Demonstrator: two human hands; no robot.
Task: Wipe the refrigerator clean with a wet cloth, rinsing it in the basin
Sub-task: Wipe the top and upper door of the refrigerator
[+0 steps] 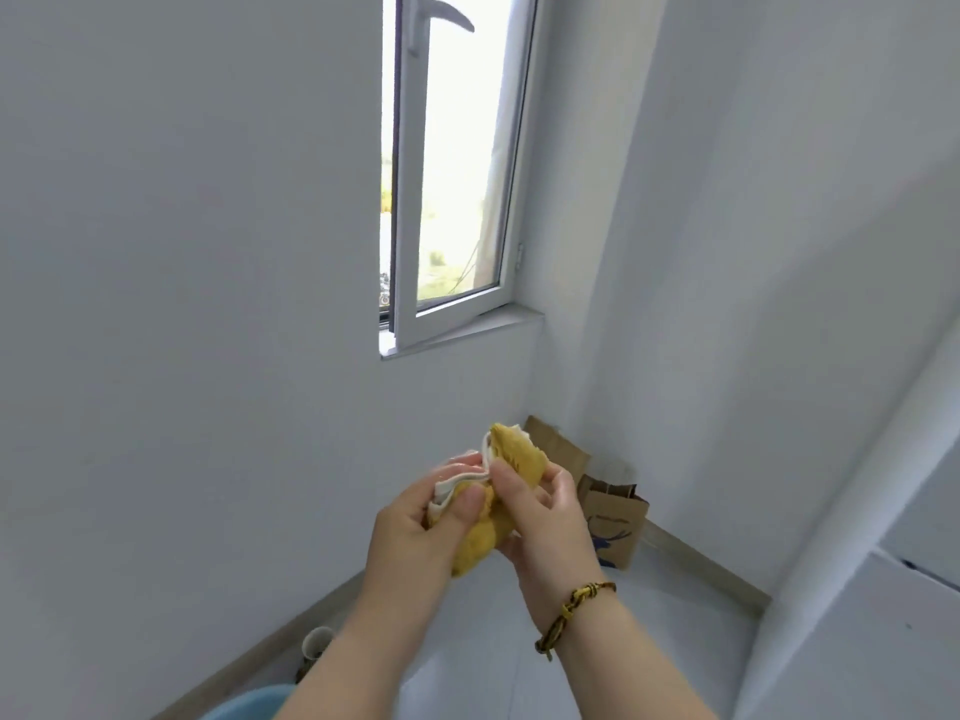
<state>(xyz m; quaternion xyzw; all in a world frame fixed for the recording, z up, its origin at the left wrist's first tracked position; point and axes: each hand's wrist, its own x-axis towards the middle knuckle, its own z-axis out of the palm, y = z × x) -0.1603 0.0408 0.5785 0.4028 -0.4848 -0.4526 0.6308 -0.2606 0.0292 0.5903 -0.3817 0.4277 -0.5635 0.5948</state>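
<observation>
Holding a folded yellow cloth [514, 457] at chest height, both hands are engaged. The left hand [415, 522] has thumb and fingers curled round the lower bundle. The right hand [550, 517] pinches the upper fold between thumb and fingertips and wears a braided bracelet [576, 610] at the wrist. The cloth's white backing shows along the fold. It is clear of every surface and touches only the hands.

Risks, as judged:
- The cloth is held over bare floor [467, 662], not over the blue basin [244, 706], of which only a rim shows at the bottom edge. If the cloth is wet, drips would likely land on the pale, glossy floor and leave a slip hazard.
- The right hand's hold is a light pinch, so a tug while refolding could let the upper layer fall open or drop.

Surroundings: plain white walls [182, 252] meet at a corner beneath a narrow window [457, 174], its sash ajar. Brown paper bags [615, 517] stand in the far corner of the floor against the wall. A small cup-like item [317, 641] sits by the left skirting, near the basin. A white panelled body [883, 631] at the right edge may be the refrigerator; this cannot be confirmed.
</observation>
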